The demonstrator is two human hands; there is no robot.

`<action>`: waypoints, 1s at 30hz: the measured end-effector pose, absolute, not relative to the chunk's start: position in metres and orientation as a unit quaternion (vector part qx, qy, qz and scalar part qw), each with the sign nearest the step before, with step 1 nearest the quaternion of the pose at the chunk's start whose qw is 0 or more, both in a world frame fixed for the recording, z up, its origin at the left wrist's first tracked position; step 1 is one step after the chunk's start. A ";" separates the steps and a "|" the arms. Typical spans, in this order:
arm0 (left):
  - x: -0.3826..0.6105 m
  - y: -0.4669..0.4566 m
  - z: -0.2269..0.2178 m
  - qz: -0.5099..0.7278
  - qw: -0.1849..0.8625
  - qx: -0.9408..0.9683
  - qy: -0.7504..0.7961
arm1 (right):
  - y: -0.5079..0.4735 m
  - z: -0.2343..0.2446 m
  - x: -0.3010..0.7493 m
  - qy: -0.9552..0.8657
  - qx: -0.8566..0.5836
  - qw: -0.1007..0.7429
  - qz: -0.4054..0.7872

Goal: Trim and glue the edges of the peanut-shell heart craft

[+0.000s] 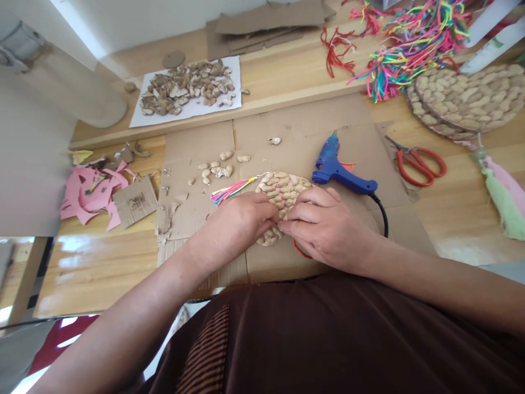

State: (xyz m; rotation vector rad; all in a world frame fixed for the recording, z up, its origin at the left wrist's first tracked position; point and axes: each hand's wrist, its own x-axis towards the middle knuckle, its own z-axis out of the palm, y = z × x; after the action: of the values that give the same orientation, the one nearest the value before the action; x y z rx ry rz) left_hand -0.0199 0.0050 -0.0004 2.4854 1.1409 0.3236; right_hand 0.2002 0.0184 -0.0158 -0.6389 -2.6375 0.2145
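Observation:
A round disc covered with glued peanut shells (282, 189) lies on a cardboard sheet (287, 137) in front of me, a multicoloured tassel (232, 190) sticking out at its left. My left hand (241, 221) is curled over the disc's near left side, fingers pressed on the shells. My right hand (324, 224) covers its near right side, fingertips pinched together on the shells at the middle. A blue glue gun (338, 169) lies just beyond my right hand, its black cord curving round it.
Loose peanut shells (217, 167) lie on the cardboard's left part. White paper heaped with shells (188, 87) sits at the back. Red-handled scissors (418, 164), finished shell discs (463, 101), coloured yarn (406, 44) and pastel tassels (506, 197) are at the right. Pink paper scraps (88, 194) lie left.

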 end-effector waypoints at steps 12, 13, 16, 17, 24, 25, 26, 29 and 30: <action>-0.026 -0.004 0.006 0.218 0.223 0.841 0.443 | 0.016 -0.019 0.203 -0.958 -0.211 0.189 0.032; -0.026 -0.005 0.006 0.226 0.225 0.837 0.445 | 0.016 -0.019 0.203 -0.958 -0.210 0.194 0.031; -0.023 -0.006 0.004 0.228 0.230 0.835 0.446 | 0.016 -0.019 0.201 -0.957 -0.209 0.201 0.029; -0.021 -0.006 0.002 0.226 0.227 0.836 0.446 | 0.017 -0.019 0.200 -0.956 -0.209 0.201 0.030; -0.019 -0.005 -0.005 0.204 0.205 0.849 0.442 | 0.017 -0.018 0.198 -0.956 -0.217 0.186 0.069; -0.019 -0.005 -0.005 0.194 0.199 0.852 0.443 | 0.017 -0.019 0.199 -0.956 -0.219 0.181 0.077; -0.019 -0.006 -0.004 0.182 0.192 0.856 0.444 | 0.017 -0.019 0.199 -0.956 -0.220 0.176 0.086; -0.017 -0.008 -0.001 0.128 0.154 0.875 0.441 | 0.017 -0.020 0.199 -0.953 -0.219 0.174 0.119; -0.016 -0.009 0.000 0.110 0.136 0.881 0.439 | 0.017 -0.020 0.199 -0.948 -0.223 0.180 0.142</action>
State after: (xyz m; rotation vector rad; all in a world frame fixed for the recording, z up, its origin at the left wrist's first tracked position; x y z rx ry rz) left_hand -0.0155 -0.0092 0.0001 2.5521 1.2721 0.3186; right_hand 0.1994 0.0172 -0.0199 -0.6298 -2.6773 0.4001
